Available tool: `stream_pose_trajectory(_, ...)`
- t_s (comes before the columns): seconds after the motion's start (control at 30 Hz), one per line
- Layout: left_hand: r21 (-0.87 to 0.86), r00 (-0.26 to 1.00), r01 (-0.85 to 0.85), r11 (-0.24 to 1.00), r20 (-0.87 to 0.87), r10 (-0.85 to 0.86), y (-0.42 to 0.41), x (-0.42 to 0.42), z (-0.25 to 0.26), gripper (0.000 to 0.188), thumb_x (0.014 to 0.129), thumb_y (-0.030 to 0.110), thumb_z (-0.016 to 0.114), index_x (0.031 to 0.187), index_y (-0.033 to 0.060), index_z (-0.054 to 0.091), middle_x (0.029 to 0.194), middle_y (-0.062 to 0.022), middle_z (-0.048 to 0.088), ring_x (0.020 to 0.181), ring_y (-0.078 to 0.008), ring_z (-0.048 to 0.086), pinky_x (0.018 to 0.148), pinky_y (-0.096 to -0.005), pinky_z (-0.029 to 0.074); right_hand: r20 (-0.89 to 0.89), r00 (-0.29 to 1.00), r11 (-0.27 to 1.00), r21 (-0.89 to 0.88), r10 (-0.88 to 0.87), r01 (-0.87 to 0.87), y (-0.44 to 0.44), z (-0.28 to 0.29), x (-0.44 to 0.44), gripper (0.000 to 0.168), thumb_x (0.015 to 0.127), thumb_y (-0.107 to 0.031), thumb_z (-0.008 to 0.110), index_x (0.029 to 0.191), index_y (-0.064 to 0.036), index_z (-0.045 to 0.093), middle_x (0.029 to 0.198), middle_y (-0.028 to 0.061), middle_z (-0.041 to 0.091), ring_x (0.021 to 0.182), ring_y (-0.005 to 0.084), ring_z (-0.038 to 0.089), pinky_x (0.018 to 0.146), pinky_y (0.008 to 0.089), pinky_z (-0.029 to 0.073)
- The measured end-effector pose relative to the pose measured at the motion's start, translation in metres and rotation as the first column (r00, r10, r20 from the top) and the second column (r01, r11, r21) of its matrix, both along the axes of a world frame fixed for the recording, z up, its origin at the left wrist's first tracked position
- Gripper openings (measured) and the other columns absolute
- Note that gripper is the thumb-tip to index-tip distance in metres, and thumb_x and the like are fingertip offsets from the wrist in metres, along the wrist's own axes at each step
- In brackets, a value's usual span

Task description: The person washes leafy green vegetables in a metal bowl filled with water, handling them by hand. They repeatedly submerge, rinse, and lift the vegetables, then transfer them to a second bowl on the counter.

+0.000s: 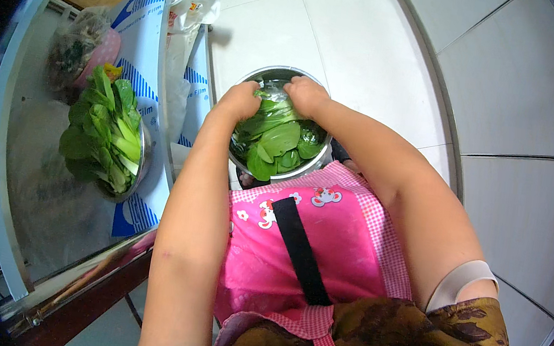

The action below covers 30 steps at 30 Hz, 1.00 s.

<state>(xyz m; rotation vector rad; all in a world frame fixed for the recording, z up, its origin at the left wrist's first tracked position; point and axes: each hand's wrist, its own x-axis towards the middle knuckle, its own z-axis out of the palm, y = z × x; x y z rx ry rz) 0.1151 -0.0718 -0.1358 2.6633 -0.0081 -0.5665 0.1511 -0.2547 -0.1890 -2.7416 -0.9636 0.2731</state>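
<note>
Green leafy vegetables, apparently bok choy [279,137], lie in water in a round metal basin [322,160] low in front of me. At the basin's upper left, my left hand [242,100] has its fingers curled at the stem end of the greens. Across from it, my right hand [306,96] reaches over the far rim, fingers bent down at the stems and water. Whether either hand grips a stem is hard to tell. A second heap of bok choy [100,130] fills a metal bowl [142,161] on the shelf at left.
A metal shelf unit [3,160] with blue-printed protective film stands at left. On it are a clear plastic bag [72,44] with dark contents and a pink dotted item [102,55]. A white plastic bag [193,7] hangs at its edge. Tiled wall [519,99] rises at right.
</note>
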Motion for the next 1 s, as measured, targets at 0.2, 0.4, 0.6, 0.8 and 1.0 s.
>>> stream_pose_trajectory(0.2, 0.057, 0.968, 0.219, 0.974, -0.14, -0.209, -0.029, -0.011, -0.039, 0.053, 0.08, 0.033, 0.057, 0.122, 0.0012, 0.046, 0.114, -0.0242, 0.054, 0.107, -0.0347, 0.052, 0.092, -0.0389, 0.041, -0.669, 0.566, 0.863, -0.474, -0.482, 0.174, 0.007, 0.012, 0.0, 0.023, 0.075, -0.015, 0.056, 0.092, -0.003, 0.066, 0.094, 0.016, 0.065, 0.083, 0.0264, 0.064, 0.073, 0.038, 0.051)
stream_pose_trajectory(0.4, 0.237, 0.994, 0.023, 0.971, -0.111, 0.004, -0.051, -0.014, -0.05, 0.037, 0.078, 0.026, 0.059, 0.107, 0.0034, 0.058, 0.109, -0.0188, 0.058, 0.102, -0.0321, 0.056, 0.086, -0.0408, 0.045, -0.491, 0.752, 0.893, -0.155, -0.44, 0.422, 0.022, -0.017, -0.032, 0.037, 0.079, -0.028, 0.048, 0.091, 0.002, 0.065, 0.103, 0.024, 0.059, 0.102, 0.0319, 0.057, 0.088, 0.0371, 0.044)
stream_pose_trajectory(0.6, 0.082, 0.957, -0.28, 0.956, -0.056, 0.285, -0.036, -0.011, -0.05, 0.027, 0.073, 0.02, 0.058, 0.094, 0.0047, 0.067, 0.097, -0.0211, 0.062, 0.094, -0.0315, 0.06, 0.084, -0.0368, 0.046, -0.599, 0.609, 0.781, -0.046, -0.521, 0.623, 0.024, -0.034, -0.015, 0.039, 0.072, -0.03, 0.057, 0.094, 0.002, 0.065, 0.102, 0.0225, 0.06, 0.099, 0.0318, 0.058, 0.084, 0.0352, 0.046)
stream_pose_trajectory(0.8, 0.137, 0.923, -0.379, 0.915, -0.02, 0.385, -0.009, -0.006, -0.038, 0.028, 0.074, 0.012, 0.054, 0.098, 0.0097, 0.065, 0.106, -0.018, 0.06, 0.1, -0.0316, 0.057, 0.087, -0.038, 0.045, -0.524, 0.672, 0.832, -0.149, -0.524, 0.534, 0.017, -0.02, -0.005, 0.034, 0.074, -0.025, 0.057, 0.094, 0.0, 0.065, 0.103, 0.0193, 0.061, 0.095, 0.031, 0.06, 0.081, 0.0365, 0.048)
stream_pose_trajectory(1.0, 0.132, 0.958, -0.268, 0.954, -0.071, 0.279, 0.025, -0.011, -0.013, 0.032, 0.069, 0.015, 0.059, 0.099, 0.0072, 0.065, 0.103, -0.0186, 0.061, 0.097, -0.0305, 0.059, 0.085, -0.0358, 0.046, -0.067, 0.997, 0.997, -0.053, 0.048, -0.052, 0.014, 0.019, -0.018, 0.02, 0.075, -0.012, 0.055, 0.092, -0.009, 0.067, 0.101, 0.0139, 0.063, 0.096, 0.0271, 0.06, 0.077, 0.0371, 0.05)
